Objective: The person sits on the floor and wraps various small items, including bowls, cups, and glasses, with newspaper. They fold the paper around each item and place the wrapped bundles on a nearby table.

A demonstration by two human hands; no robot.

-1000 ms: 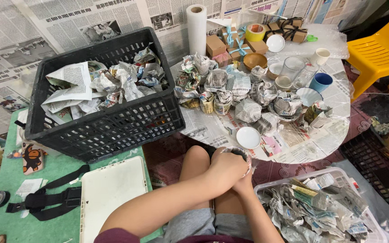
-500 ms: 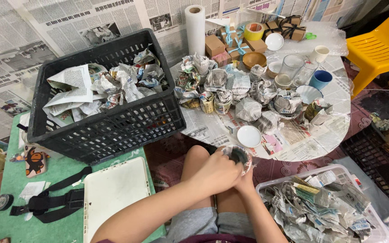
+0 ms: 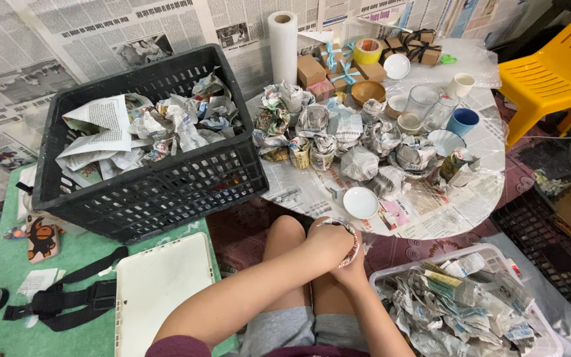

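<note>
My left hand (image 3: 327, 240) and my right hand (image 3: 351, 270) are pressed together over my knees. Both hold a small round item wrapped in newspaper (image 3: 351, 243). Only the item's edge shows past my left fingers; what is inside cannot be seen. Just beyond my hands is the near edge of a round table (image 3: 444, 206) covered in newspaper, with a small white dish (image 3: 360, 202) at that edge. Several newspaper-wrapped bundles (image 3: 359, 162) stand in the table's middle.
A black plastic crate (image 3: 166, 192) of crumpled newspaper stands to my left. At my right a clear bin (image 3: 497, 254) holds more crumpled paper. Cups, glasses, small boxes and a paper roll (image 3: 283, 39) fill the table's far side. A yellow chair (image 3: 556, 73) stands far right. A white board (image 3: 163, 284) lies near left.
My hands have stayed over my knees and turned the wrapped item a little, so its edge now shows beside my left fingers. The camera has shifted slightly.
</note>
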